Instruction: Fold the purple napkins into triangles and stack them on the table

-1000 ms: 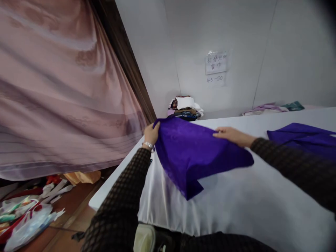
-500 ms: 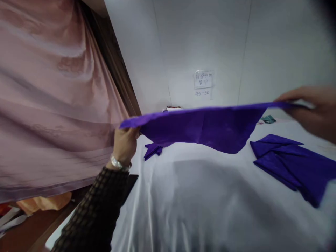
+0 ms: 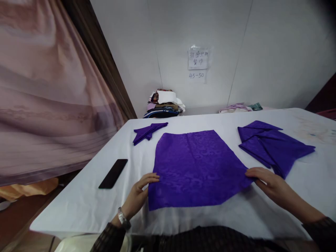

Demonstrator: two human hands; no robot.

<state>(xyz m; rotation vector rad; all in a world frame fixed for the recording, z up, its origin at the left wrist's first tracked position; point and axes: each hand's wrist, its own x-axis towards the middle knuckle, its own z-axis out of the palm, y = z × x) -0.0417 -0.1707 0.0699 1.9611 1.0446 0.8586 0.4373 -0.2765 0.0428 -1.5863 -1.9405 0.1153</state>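
A purple patterned cloth napkin (image 3: 193, 168) lies spread over the white-covered table in front of me, a crease running down its middle. My left hand (image 3: 139, 194), with a silver bracelet on the wrist, pinches its left edge near the front corner. On the other side, my right hand (image 3: 267, 182) is closed on the right edge, with the cloth lifted slightly there. A folded purple napkin (image 3: 148, 132) rests behind on the left. Beyond my right hand lies a loose heap of purple napkins (image 3: 273, 145).
A black phone (image 3: 113, 174) lies on the white tablecloth (image 3: 78, 199) at left. Stacked folded clothes (image 3: 165, 103) stand behind the table's far edge. A pink curtain (image 3: 52, 98) hangs at the left. Handwritten paper signs (image 3: 198, 63) are on the wall.
The napkin was stretched between both hands in the air; it has come down onto the table, spread flat. Both hands have lowered, and the view has tilted downward.
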